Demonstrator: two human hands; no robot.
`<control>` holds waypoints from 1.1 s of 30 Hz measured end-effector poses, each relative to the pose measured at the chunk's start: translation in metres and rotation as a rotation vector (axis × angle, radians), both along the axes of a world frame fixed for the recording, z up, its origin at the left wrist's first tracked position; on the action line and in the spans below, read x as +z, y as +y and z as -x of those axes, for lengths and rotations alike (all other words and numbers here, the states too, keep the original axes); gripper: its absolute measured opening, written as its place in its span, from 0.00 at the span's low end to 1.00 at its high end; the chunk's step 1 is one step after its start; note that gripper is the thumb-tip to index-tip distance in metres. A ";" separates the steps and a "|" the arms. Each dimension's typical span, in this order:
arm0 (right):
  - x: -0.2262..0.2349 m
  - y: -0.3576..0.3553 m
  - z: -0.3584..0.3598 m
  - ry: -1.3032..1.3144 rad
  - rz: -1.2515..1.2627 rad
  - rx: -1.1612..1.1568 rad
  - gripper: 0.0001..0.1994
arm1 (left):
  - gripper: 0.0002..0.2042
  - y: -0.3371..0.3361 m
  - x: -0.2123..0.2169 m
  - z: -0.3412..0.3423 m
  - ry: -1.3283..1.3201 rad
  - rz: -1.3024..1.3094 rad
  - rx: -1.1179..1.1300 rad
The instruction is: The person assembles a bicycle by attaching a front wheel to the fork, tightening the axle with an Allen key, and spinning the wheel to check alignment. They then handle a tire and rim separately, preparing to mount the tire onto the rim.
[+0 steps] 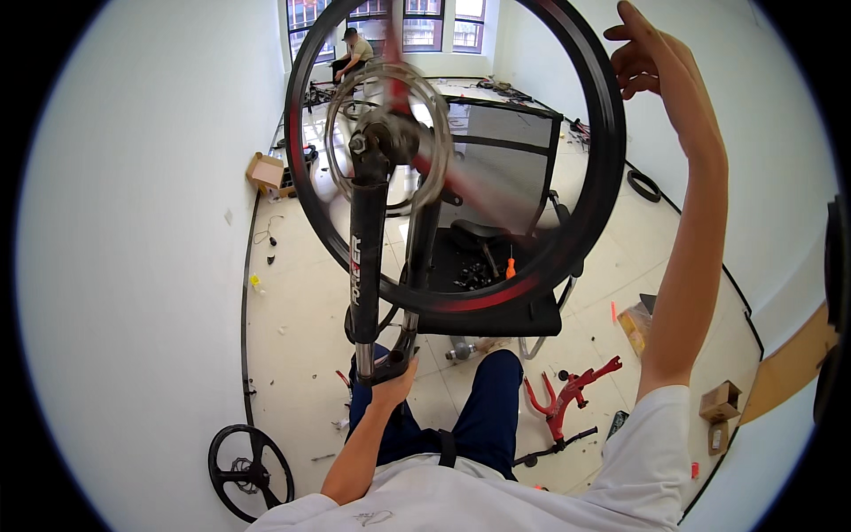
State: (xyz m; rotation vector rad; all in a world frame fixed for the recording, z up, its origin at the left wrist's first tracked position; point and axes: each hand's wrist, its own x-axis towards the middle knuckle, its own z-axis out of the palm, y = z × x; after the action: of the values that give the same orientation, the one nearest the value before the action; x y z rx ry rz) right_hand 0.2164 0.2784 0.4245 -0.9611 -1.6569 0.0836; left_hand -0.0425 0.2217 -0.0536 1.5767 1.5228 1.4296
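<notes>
Upright in front of me stands a black suspension fork (367,257) with a bicycle wheel (610,133) mounted between its legs. The wheel has a black tyre and red spokes, blurred as if spinning. A silver brake disc (441,168) sits at its hub. My left hand (395,387) is closed around the fork's crown, low down near my thighs. Raised at the upper right, my right hand (656,75) is apart from the tyre, its fingers loosely bent and holding nothing.
Behind the wheel is a black mesh chair (505,129); an orange-handled screwdriver (511,268) and small parts lie on its seat. A red bike frame (560,408) lies right, another wheel (285,474) lower left. A cardboard box (264,170) stands left. Another person (356,53) sits far back.
</notes>
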 end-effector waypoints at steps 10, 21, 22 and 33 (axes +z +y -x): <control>-0.289 -0.100 0.012 -0.034 0.798 0.377 0.16 | 0.09 0.013 -0.013 -0.003 0.489 -0.228 -0.019; -0.172 -0.054 -0.079 0.327 0.195 0.111 0.26 | 0.12 -0.001 0.000 -0.006 0.059 0.004 -0.037; -0.143 -0.047 -0.056 0.349 0.190 0.110 0.28 | 0.12 -0.001 -0.002 -0.004 0.075 -0.024 -0.022; -0.121 -0.050 0.011 0.442 0.050 0.067 0.13 | 0.10 0.003 -0.006 -0.012 0.171 -0.124 -0.117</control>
State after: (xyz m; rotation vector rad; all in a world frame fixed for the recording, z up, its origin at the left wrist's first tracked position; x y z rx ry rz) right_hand 0.2056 0.2280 0.3040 -0.8518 -1.2818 0.3591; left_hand -0.0303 0.2242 -0.0600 1.8725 1.4317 1.3776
